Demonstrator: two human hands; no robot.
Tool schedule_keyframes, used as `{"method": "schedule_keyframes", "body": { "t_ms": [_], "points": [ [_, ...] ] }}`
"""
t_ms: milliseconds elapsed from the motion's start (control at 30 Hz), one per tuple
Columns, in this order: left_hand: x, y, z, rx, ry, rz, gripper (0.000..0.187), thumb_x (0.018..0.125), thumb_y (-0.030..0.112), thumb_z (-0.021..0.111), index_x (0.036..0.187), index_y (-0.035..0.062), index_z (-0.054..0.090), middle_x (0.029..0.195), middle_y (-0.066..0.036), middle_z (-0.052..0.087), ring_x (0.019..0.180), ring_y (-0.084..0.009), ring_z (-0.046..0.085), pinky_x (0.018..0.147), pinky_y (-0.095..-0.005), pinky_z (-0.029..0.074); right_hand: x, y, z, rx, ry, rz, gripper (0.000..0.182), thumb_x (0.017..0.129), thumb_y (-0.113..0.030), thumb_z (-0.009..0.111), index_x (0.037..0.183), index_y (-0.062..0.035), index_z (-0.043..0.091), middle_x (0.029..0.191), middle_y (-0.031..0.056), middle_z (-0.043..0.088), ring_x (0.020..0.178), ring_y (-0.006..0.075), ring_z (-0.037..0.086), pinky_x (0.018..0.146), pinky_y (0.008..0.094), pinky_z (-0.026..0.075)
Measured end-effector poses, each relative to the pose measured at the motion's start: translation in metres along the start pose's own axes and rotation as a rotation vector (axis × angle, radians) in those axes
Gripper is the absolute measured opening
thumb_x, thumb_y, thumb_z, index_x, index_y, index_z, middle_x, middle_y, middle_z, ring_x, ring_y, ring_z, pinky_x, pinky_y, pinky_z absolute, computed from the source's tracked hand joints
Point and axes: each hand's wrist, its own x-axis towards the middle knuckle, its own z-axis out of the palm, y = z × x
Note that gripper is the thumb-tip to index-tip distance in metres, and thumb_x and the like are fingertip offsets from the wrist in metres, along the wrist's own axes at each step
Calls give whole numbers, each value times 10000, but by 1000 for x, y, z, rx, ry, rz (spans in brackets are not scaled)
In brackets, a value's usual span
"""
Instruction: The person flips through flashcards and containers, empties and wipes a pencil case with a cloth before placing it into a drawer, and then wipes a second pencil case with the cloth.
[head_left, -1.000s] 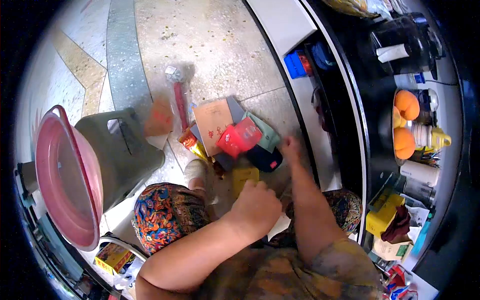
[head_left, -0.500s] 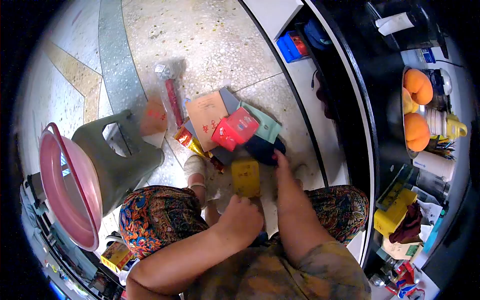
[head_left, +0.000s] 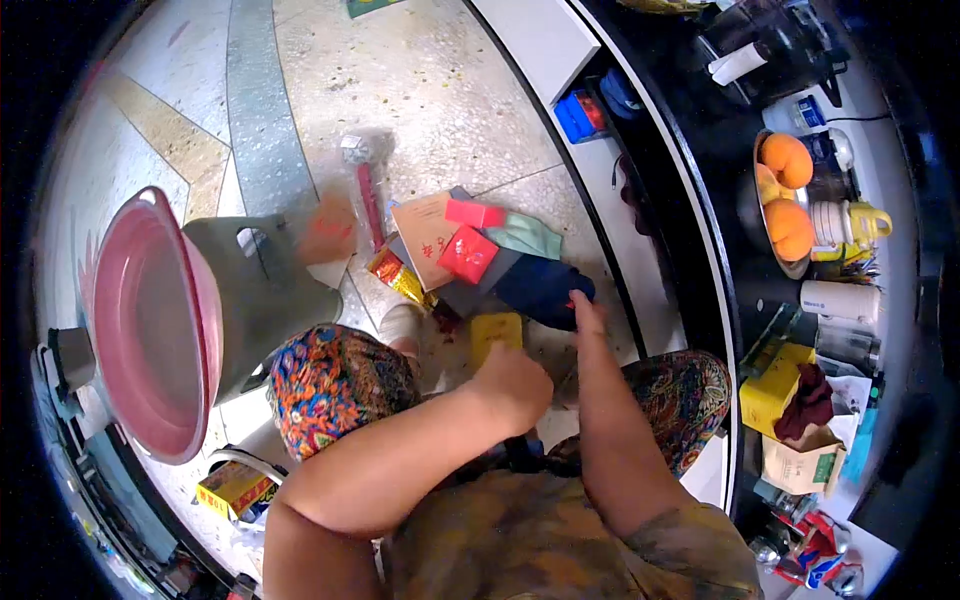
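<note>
My right hand [head_left: 590, 314] grips the near right end of a dark navy cloth item [head_left: 541, 288] lying on the floor. A red box [head_left: 467, 254] with gold marks rests at its left end, and another red piece [head_left: 474, 213] lies just behind. My left hand [head_left: 513, 387] is closed in a fist over the near edge of a yellow box [head_left: 496, 332]; what its fingers hold, if anything, is hidden. Beside the red box are a tan card envelope [head_left: 424, 232], a pale green pouch [head_left: 530, 236] and a gold-and-red packet [head_left: 396, 277].
A pink basin [head_left: 206, 330] leans on a grey-green stool [head_left: 262, 295] to the left. A plastic-wrapped red item [head_left: 369, 200] lies on the floor beyond. On the right, a black counter holds a bowl of orange fruit [head_left: 788, 232] and a yellow box [head_left: 768, 400].
My right hand has drawn the navy cloth item rightward, showing more of it. The red box has tipped and turned. My left hand has risen slightly over the yellow box.
</note>
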Motion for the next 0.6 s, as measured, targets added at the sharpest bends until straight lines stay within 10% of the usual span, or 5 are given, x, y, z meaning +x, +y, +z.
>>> {"method": "schedule_keyframes", "body": {
  "t_ms": [267, 600],
  "points": [
    [-27, -4, -29, 2, -76, 14, 170, 705, 161, 536, 819, 82, 635, 875, -64, 613, 851, -223, 577, 707, -386, 420, -89, -88, -67, -370, 132, -513, 417, 565, -307, 650, 758, 56, 579, 719, 141, 599, 679, 223, 568, 645, 316, 435],
    [-53, -23, -75, -47, 250, -414, 211, 745, 187, 495, 828, 41, 623, 875, -134, 606, 811, -280, 587, 688, -385, 461, -154, -155, -159, 322, -383, -528, 213, 745, -108, 563, 932, -8, 551, 859, 57, 583, 730, 137, 545, 667, 246, 431]
  ]
}}
